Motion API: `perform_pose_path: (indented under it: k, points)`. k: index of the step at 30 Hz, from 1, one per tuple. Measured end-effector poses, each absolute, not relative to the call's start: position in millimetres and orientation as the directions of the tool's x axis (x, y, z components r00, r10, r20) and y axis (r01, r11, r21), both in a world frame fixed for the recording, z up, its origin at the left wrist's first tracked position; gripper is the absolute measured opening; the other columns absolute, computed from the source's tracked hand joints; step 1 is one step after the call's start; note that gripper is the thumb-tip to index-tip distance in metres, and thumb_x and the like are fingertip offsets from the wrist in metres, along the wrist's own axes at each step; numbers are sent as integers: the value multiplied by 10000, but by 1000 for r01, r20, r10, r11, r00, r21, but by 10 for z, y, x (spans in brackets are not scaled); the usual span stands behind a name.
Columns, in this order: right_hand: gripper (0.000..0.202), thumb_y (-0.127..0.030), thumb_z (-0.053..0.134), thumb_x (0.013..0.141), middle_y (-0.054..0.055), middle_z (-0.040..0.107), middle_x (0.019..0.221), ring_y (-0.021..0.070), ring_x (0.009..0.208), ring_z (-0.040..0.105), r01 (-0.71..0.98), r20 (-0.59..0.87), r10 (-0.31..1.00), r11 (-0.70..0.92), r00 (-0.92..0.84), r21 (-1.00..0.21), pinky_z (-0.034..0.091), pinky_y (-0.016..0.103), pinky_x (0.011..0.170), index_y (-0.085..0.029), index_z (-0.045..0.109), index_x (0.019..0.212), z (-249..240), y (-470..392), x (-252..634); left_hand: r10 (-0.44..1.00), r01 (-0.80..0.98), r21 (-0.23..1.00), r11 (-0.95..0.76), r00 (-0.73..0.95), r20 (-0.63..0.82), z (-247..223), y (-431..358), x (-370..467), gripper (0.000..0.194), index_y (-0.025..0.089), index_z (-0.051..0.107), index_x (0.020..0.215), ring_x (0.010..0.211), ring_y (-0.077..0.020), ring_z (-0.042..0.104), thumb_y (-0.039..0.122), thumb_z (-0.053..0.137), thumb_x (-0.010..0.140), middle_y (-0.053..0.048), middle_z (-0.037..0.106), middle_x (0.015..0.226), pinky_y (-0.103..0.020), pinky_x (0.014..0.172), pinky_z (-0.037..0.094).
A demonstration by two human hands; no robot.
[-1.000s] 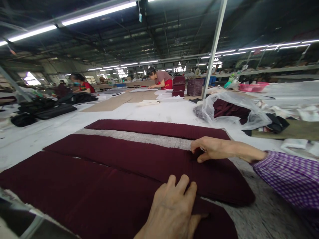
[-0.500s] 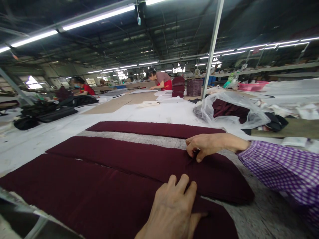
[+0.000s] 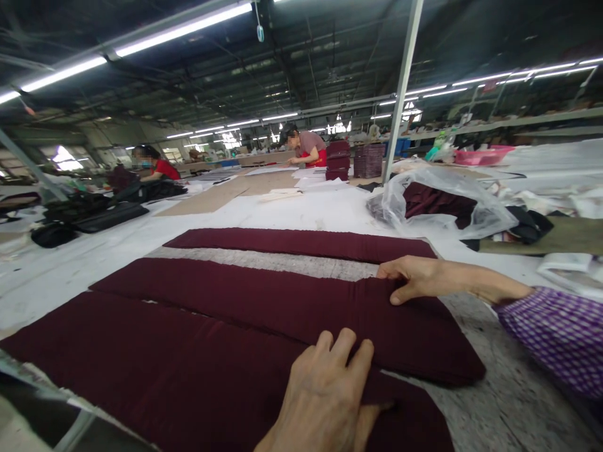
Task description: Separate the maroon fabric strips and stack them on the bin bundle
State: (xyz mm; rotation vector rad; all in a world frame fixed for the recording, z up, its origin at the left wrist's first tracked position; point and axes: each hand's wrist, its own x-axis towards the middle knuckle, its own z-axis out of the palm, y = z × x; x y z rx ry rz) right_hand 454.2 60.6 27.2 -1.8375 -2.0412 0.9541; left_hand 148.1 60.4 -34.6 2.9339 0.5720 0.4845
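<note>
On the table point(image 3: 42, 270), the near maroon panel point(image 3: 155, 358) is lying beside the middle maroon panel point(image 3: 264, 298); the left hand point(image 3: 325, 389) is resting over both, fingers apart; the right hand point(image 3: 414, 276) is touching the far edge (whether pinching, I cannot tell).

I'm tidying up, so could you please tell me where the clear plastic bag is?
The clear plastic bag lies right of centre in the head view, beyond the right hand and dark-red panels, near the metal post.

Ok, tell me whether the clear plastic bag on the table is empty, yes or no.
No, bunched maroon cloth shows inside the clear plastic bag.
</note>
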Motion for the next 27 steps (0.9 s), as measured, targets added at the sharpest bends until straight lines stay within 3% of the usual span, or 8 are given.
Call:
perform_pose_path:
  k: [4,9,18,27]
  points:
    - [362,-441,725,686,41,677,893,236,803,591,785,-246,946,14,-211,-619,473,303,674,-171,666,919,291,619,4531,390,301,272,-914,836,384,-454,648,1410,584,147,452,1402,1111,-285,673,258,687,879,-116,676,1287,-445,908,630]
    - [422,-419,702,653,69,714,957,262,844,635,814,-271,935,30,-228,-580,486,315,707,-147,666,974,304,646,4549,541,337,477,-812,741,397,-449,618,1416,454,206,479,1278,1071,-254,693,231,647,856,-69,713,1177,-450,885,624]
    - [535,-418,684,672,80,719,1160,328,1041,654,864,-243,948,58,-204,-499,507,348,852,-173,705,1147,358,604,4528,481,356,336,-872,750,454,-559,635,1411,668,216,321,1464,1200,-313,655,255,623,869,-101,677,1315,-496,942,607]
    - [679,-438,662,657,115,690,1191,347,1053,639,889,-263,943,65,-203,-454,496,391,910,-150,679,1272,349,612,4538,483,376,338,-863,808,336,-410,613,1448,583,201,494,1436,1079,-273,665,208,590,861,-94,666,1296,-460,871,629]
